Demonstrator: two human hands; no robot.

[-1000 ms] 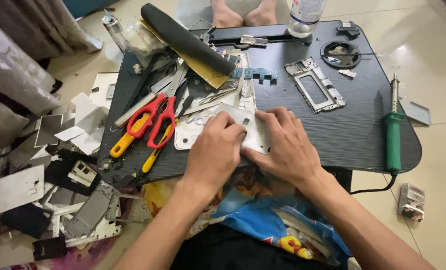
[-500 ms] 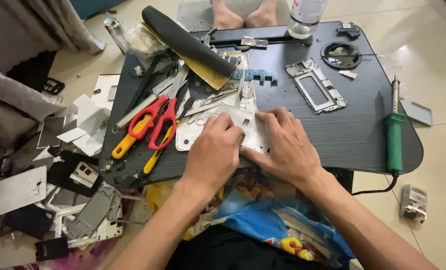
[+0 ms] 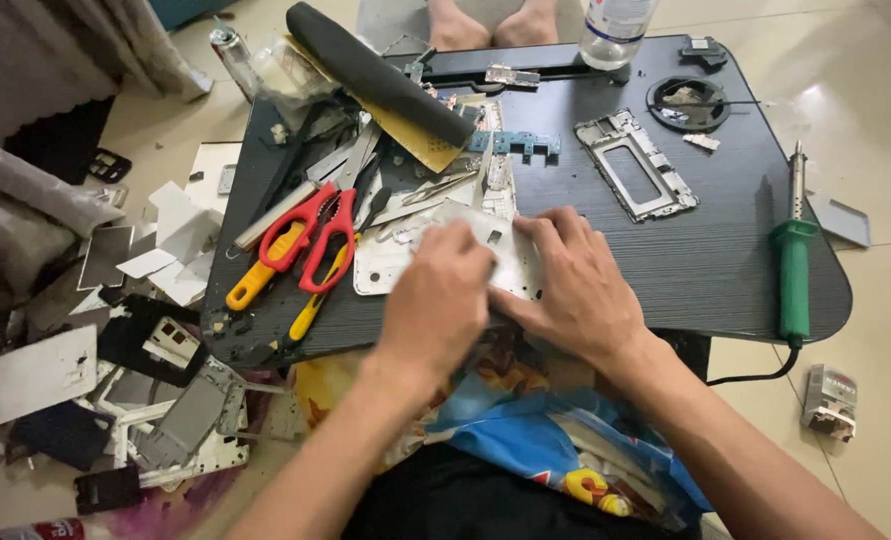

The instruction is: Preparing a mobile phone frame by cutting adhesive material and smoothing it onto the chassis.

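Both hands (image 3: 511, 290) palm-down — on metal plate (image 3: 396, 265)

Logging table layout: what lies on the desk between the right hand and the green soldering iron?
Head view: nothing; bare black tabletop between right hand and green soldering iron.

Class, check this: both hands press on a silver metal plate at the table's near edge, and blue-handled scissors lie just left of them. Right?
Not quite. In the head view the scissors have red handles, not blue. The rest holds: left hand and right hand both press on the silver metal plate.
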